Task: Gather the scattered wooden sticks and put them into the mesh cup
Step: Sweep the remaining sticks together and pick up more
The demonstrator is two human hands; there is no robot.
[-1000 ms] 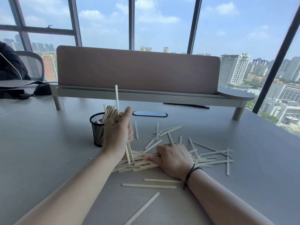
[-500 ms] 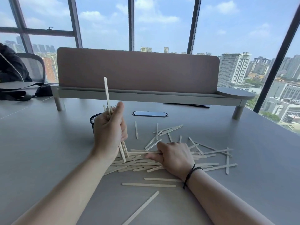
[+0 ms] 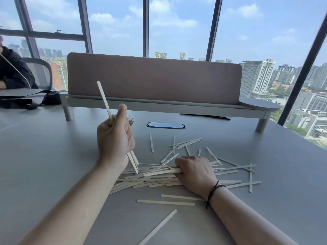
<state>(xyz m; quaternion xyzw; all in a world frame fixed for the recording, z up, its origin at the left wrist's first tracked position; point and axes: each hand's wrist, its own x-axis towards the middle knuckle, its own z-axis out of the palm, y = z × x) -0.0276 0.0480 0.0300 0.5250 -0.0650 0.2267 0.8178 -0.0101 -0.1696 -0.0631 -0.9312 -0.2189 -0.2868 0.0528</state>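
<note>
My left hand is raised above the grey table, shut on a bundle of wooden sticks that pokes out above and below the fist. It hides the black mesh cup; only stick tips show behind the thumb. My right hand rests on the table and grips a few sticks at the pile's edge. Several pale sticks lie scattered around it, and three more lie nearer to me.
A brown divider panel on a grey shelf crosses the back of the table, with a dark oval cable port in front. A black bag and strap lie at far left, near a seated person's dark sleeve.
My left hand with its bundle has moved left in front of the mesh cup, which is now hidden. My right hand has closed on a few sticks from the pile.
</note>
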